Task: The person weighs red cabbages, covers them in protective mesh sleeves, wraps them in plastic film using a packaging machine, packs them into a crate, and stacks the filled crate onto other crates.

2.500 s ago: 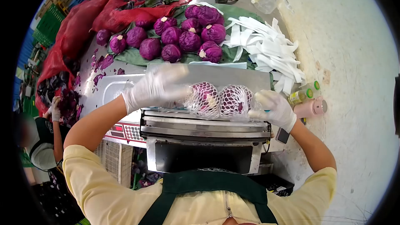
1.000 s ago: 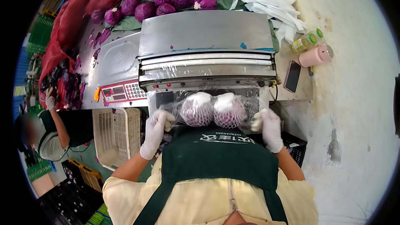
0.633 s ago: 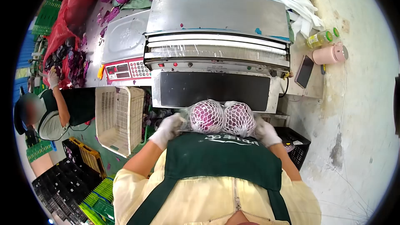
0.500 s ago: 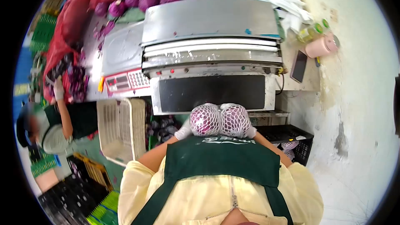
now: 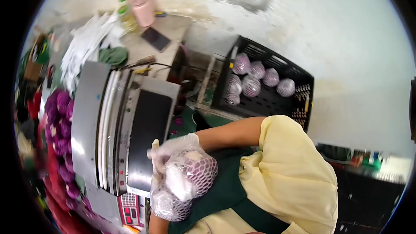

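Note:
Two red cabbages in white foam netting and clear film are held close against my green apron. My right hand [image 5: 173, 148], in a whitish glove, wraps the far side of the upper netted red cabbage [image 5: 202, 171]. Below it, the lower netted red cabbage [image 5: 173, 208] rests against my left hand, which is mostly hidden; its forearm [image 5: 158, 225] shows at the bottom. Beside both hands lies the black plate of the wrapping machine [image 5: 149, 132].
A black crate [image 5: 299, 76] by the wall holds several netted cabbages. On the table are a phone [image 5: 156, 39], a pink flask [image 5: 142, 8] and white netting [image 5: 89, 43]. Bare purple cabbages [image 5: 65, 138] are piled behind the machine, and a red-keyed scale [image 5: 129, 208] stands near it.
My view has swung right, bringing the crate by the wall into full view. The two netted cabbages have left the machine's front edge and moved with my hands.

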A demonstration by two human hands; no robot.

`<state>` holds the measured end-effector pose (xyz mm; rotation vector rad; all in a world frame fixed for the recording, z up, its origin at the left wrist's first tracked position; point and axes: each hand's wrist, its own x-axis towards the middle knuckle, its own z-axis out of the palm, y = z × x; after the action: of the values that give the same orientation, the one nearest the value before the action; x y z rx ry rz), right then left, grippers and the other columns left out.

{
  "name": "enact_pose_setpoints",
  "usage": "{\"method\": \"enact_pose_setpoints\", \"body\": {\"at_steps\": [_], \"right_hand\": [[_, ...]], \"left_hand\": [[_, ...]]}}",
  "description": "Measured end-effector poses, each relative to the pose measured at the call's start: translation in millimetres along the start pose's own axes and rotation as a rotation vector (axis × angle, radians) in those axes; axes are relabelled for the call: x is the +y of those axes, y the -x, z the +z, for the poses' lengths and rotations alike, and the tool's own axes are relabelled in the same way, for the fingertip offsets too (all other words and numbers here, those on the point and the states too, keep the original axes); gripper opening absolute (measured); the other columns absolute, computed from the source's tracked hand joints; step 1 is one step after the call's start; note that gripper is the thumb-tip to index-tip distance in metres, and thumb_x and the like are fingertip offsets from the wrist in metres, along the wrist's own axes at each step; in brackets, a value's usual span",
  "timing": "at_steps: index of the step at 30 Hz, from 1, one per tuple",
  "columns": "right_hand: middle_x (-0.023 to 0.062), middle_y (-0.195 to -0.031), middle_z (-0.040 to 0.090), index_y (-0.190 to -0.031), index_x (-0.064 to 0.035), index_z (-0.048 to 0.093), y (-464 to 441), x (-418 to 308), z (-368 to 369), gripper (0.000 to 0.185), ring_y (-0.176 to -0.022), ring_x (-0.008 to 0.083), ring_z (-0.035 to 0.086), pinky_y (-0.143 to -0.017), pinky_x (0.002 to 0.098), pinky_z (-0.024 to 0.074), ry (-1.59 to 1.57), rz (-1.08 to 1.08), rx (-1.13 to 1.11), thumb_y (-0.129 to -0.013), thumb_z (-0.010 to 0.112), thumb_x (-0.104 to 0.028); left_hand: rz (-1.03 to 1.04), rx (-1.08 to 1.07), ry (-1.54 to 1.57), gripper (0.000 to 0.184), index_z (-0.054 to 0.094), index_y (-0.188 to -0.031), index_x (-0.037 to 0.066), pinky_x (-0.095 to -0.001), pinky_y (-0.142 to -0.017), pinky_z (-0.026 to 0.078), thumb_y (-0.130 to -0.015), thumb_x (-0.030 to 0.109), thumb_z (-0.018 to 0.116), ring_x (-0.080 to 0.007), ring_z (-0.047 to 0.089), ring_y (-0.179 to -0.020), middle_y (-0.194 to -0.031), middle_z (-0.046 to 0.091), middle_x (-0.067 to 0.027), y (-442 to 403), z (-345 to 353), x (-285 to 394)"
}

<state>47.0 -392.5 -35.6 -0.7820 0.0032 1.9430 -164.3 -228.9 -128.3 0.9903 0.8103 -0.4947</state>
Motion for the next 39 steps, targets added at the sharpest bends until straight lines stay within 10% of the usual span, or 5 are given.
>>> {"method": "enact_pose_setpoints", "body": {"at_steps": [7, 13, 24, 36, 39], "right_hand": [[0.0131, -0.113, 0.06, -0.137, -0.008, 0.046, 122, 59, -31, 0.069, -0.108, 0.0273, 0.055, -0.091, 0.0372, 0.0422, 1.381, -1.256, 0.638, -0.082, 0.064, -0.044], [0.0184, -0.145, 0.034, -0.147, -0.0239, 0.031, 220, 86, -37, 0.11, -0.123, 0.0363, 0.046, -0.101, 0.0449, 0.0377, 1.511, -0.792, 0.822, -0.055, 0.081, -0.055], [0.0148, -0.128, 0.05, -0.144, -0.0034, 0.022, 304, 282, -321, 0.083, -0.113, 0.0205, 0.054, -0.093, 0.0321, 0.0484, -0.458, -1.056, 1.276, -0.083, 0.074, -0.026], [0.0246, -0.106, 0.059, -0.133, -0.0043, 0.043, 239, 286, -385, 0.075, -0.104, 0.0381, 0.056, -0.091, 0.0476, 0.0445, 0.342, -0.218, 2.108, -0.076, 0.07, -0.045], [0.0201, -0.127, 0.052, -0.132, 0.002, 0.046, 219, 209, -350, 0.053, -0.118, 0.0363, 0.048, -0.104, 0.0425, 0.0347, 0.818, -0.886, 2.047, -0.084, 0.061, -0.014]], "left_hand": [[-0.164, -0.215, -0.219, 0.041, 0.051, -0.132, 0.011, -0.0319, -0.081, 0.049, -0.096, 0.031, 0.049, -0.0175, 0.061, -0.099, -0.113, 0.065, -0.0084, -1, 65, 29], [-0.193, -0.364, -0.366, 0.042, 0.049, -0.133, 0.011, -0.0323, -0.082, 0.049, -0.096, 0.031, 0.048, -0.018, 0.061, -0.099, -0.113, 0.064, -0.0085, -66, 212, 35], [0.038, -0.33, -0.543, 0.039, 0.049, -0.13, 0.011, -0.0261, -0.083, 0.044, -0.099, 0.034, 0.044, -0.0118, 0.061, -0.092, -0.111, 0.065, -0.0081, -123, 365, 35], [0.239, 0.004, -0.485, 0.04, 0.047, -0.135, 0.01, -0.0278, -0.091, 0.043, -0.096, 0.016, 0.055, -0.0147, 0.057, -0.105, -0.118, 0.06, -0.0083, -77, 273, 15], [0.412, 0.031, -0.362, 0.044, 0.044, -0.137, 0.006, -0.0292, -0.097, 0.04, -0.095, 0.014, 0.056, -0.0147, 0.052, -0.112, -0.127, 0.055, -0.0091, -47, 238, 15]]}}
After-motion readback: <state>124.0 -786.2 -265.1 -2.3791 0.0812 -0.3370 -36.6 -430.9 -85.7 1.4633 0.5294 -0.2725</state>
